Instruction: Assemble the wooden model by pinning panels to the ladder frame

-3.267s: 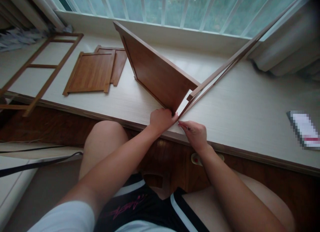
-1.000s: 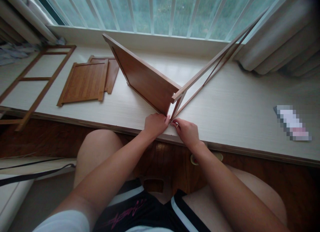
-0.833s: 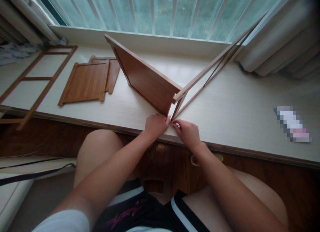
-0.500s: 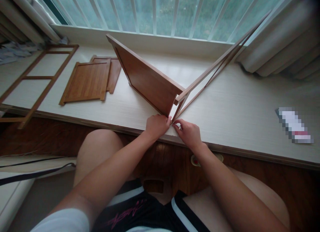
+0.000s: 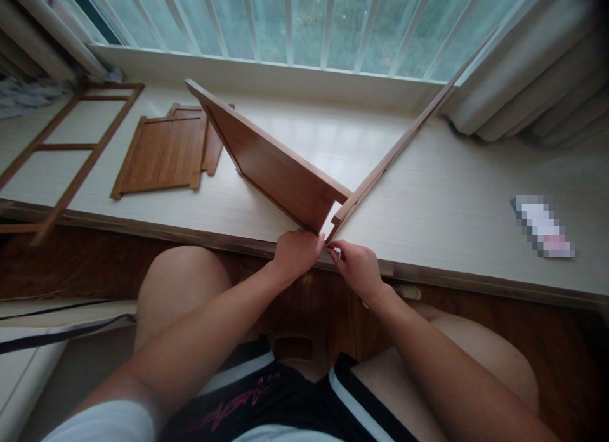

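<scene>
A brown wooden panel point(image 5: 271, 160) stands tilted on the white ledge, its near end by my hands. Joining it at that end is a long wooden frame point(image 5: 397, 151), seen nearly edge-on and reaching back right toward the window. My left hand point(image 5: 297, 257) is closed around the panel's lower near corner. With thumb and forefinger, my right hand point(image 5: 358, 267) pinches at the foot of the joint between the two; whatever is in those fingertips is too small to make out.
On the left of the white ledge point(image 5: 442, 195) lie two smaller wooden panels point(image 5: 159, 155), overlapping, and a ladder-like wooden frame point(image 5: 90, 149) jutting past the edge. A pixelated flat object point(image 5: 545, 226) lies right. Behind are a barred window point(image 5: 309, 26) and curtains point(image 5: 499, 93).
The long frame has turned, so its bars now line up almost edge-on. The panel's near end and both hands sit slightly lower in view, toward the ledge's front edge.
</scene>
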`<control>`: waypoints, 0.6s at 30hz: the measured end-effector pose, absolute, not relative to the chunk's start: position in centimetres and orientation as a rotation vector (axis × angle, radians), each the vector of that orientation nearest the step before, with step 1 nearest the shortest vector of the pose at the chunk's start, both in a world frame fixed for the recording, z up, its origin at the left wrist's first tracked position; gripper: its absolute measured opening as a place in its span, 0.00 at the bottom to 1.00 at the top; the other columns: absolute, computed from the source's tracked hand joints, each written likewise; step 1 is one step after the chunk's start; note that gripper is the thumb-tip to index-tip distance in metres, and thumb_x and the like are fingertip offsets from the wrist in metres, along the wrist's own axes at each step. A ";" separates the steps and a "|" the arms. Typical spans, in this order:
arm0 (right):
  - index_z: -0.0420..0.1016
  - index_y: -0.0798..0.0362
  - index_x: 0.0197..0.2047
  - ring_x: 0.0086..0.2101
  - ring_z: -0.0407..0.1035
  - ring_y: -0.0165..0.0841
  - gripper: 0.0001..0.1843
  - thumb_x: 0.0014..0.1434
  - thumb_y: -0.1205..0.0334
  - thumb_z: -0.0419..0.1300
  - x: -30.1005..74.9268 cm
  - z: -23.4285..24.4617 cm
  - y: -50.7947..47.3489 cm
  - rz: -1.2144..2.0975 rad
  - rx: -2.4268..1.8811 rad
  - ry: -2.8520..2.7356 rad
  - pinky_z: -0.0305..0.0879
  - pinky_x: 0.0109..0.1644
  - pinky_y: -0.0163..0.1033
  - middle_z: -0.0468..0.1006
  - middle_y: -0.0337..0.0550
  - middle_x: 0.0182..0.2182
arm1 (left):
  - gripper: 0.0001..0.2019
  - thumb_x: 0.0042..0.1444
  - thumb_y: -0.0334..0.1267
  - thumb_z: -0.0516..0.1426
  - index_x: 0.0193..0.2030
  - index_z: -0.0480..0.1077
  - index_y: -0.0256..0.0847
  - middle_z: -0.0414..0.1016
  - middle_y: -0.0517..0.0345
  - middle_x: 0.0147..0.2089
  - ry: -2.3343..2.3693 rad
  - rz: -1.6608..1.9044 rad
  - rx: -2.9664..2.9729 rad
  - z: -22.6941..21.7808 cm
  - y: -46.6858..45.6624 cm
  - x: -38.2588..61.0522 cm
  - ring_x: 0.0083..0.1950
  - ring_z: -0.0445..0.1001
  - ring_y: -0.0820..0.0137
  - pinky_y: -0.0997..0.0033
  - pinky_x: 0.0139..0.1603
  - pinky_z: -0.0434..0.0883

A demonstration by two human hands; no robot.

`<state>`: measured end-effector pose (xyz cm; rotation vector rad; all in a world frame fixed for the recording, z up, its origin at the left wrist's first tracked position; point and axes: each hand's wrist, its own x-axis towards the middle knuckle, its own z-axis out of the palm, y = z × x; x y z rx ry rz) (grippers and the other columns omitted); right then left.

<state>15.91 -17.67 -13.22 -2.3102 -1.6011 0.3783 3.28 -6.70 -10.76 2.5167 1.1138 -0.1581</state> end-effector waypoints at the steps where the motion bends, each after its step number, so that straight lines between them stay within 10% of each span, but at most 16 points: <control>1: 0.75 0.45 0.44 0.32 0.71 0.28 0.15 0.63 0.50 0.51 15.6 -13.2 -18.0 0.392 -2.305 -1.583 0.52 0.36 0.33 0.78 0.38 0.34 | 0.35 0.60 0.55 0.34 0.42 0.76 0.35 0.77 0.39 0.40 1.120 -0.154 2.503 -10.8 -7.0 3.0 0.47 0.76 0.61 0.61 0.51 0.68; 9: 0.77 0.50 0.41 0.34 0.69 0.30 0.14 0.60 0.52 0.55 13.6 -13.7 -19.5 0.606 -2.139 -1.278 0.57 0.40 0.33 0.78 0.43 0.35 | 0.39 0.54 0.65 0.36 0.37 0.77 0.34 0.77 0.42 0.37 1.164 -0.098 2.258 -12.0 -8.0 1.0 0.45 0.75 0.65 0.66 0.51 0.68; 18: 0.77 0.57 0.36 0.30 0.65 0.27 0.23 0.58 0.45 0.53 12.4 -14.6 -19.4 0.771 -1.934 -0.916 0.59 0.37 0.31 0.77 0.44 0.31 | 0.41 0.49 0.70 0.36 0.33 0.74 0.36 0.72 0.56 0.23 1.027 0.007 1.630 -13.5 -9.2 0.7 0.19 0.64 0.79 0.78 0.24 0.60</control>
